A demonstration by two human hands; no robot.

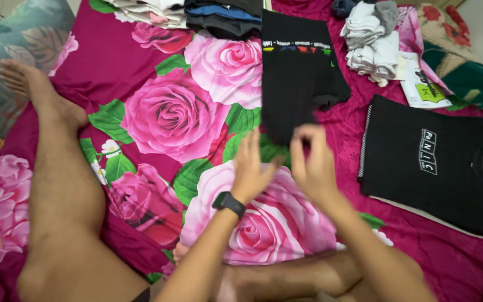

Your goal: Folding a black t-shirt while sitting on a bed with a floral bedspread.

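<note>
A black T-shirt with a row of small coloured marks lies folded lengthwise on the rose-patterned bedsheet. My right hand pinches its near end, fingers closed on the cloth. My left hand, with a black watch on the wrist, hovers just left of that end with fingers spread and holds nothing. A second black T-shirt with white print lies folded flat to the right.
My bare legs lie across the sheet at left and along the bottom. Stacks of folded clothes sit at the top, grey-white garments and a paper packet at top right, a leaf-print pillow at top left.
</note>
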